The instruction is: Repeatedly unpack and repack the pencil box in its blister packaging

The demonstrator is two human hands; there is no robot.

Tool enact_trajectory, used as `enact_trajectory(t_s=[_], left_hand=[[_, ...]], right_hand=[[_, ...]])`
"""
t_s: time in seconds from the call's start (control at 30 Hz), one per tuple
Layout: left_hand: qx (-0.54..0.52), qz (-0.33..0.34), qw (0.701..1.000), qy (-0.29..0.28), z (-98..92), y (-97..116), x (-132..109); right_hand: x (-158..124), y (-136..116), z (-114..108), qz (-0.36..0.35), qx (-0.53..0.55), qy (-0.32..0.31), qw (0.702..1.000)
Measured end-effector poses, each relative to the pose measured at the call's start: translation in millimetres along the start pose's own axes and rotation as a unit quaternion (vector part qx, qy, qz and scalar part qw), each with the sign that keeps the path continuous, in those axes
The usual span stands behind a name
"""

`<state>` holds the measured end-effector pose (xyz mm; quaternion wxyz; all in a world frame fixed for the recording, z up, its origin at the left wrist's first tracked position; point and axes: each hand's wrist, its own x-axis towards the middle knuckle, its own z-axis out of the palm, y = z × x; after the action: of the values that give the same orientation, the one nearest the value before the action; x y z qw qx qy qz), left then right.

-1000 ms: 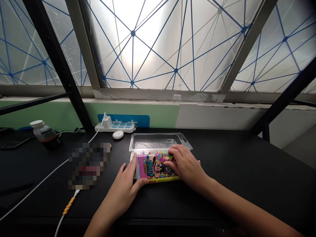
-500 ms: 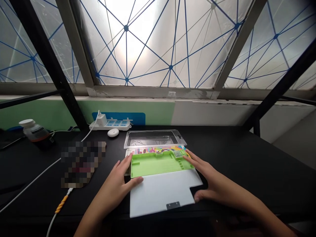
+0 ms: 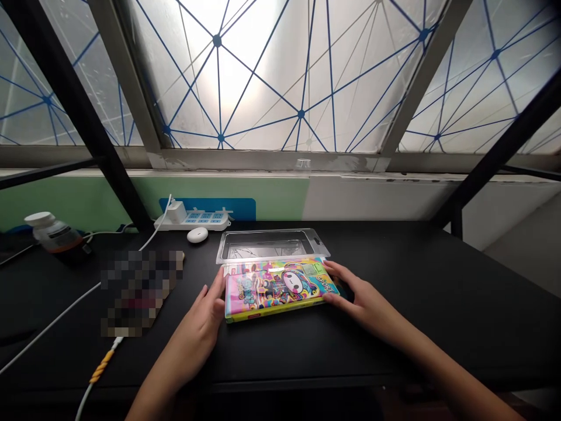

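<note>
Pushing too far across the desk (image 3: 416,269) could shove the clear plastic tray (image 3: 263,249) just behind your closed printed case (image 3: 276,290); your right hand (image 3: 359,295) grips its right end, your loosely open left hand (image 3: 197,324) flanks its left. Room stretches rightward; the front edge is nearest you.

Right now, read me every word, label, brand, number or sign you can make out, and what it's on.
No text reads clearly.
Box: stylised lettering and a red mark, too small and blurred to read.
Bottle: label too blurred to read.
Power strip: no words legible.
</note>
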<state>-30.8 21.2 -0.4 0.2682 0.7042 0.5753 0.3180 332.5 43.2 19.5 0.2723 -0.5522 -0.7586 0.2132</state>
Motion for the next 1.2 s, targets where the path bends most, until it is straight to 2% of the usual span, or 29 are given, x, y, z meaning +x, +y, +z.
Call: enact_trajectory(t_s=[0.13,0.23,0.33,0.43,0.5,0.57,0.67,0.77,0.83,0.97,1.07,1.13,1.2], left_hand=[[0.067,0.027,0.997,0.013,7.7,6,1],[0.058,0.051,0.994,0.081,5.2,24,7],[0.034,0.059,0.99,0.124,-9.2,48,30],[0.061,0.07,0.99,0.107,-25.4,64,69],[0.07,0.071,0.991,0.094,-29.3,65,93],[0.082,0.068,0.99,0.091,-25.5,56,110],[0.115,0.023,0.992,0.05,-10.6,34,119],[0.153,0.0,0.988,0.008,2.4,17,116],[0.184,-0.009,0.983,0.001,5.9,15,114],[0.262,-0.002,0.965,0.016,6.2,28,111],[0.28,0.063,0.957,0.05,9.1,42,113],[0.268,0.092,0.958,0.04,13.9,50,120],[0.25,0.093,0.964,0.005,20.8,54,130]], right_hand=[[-9,2,9,-0.029,-0.046,0.007,0.998],[-8,-5,3,-0.049,-0.037,0.05,0.997],[10,-19,-15,-0.052,-0.032,0.103,0.993],[46,-28,-31,-0.049,-0.028,0.127,0.99],[71,-25,-32,-0.055,-0.022,0.121,0.991],[91,-16,-25,-0.057,-0.034,0.104,0.992],[106,4,-4,-0.058,-0.095,0.048,0.993],[105,17,14,-0.074,-0.157,-0.002,0.985],[102,19,21,-0.084,-0.216,-0.009,0.973],[92,5,27,-0.141,-0.32,0.046,0.936],[81,-18,32,-0.236,-0.301,0.057,0.922],[73,-33,37,-0.296,-0.257,0.015,0.92],[66,-45,43,-0.325,-0.213,-0.056,0.92]])
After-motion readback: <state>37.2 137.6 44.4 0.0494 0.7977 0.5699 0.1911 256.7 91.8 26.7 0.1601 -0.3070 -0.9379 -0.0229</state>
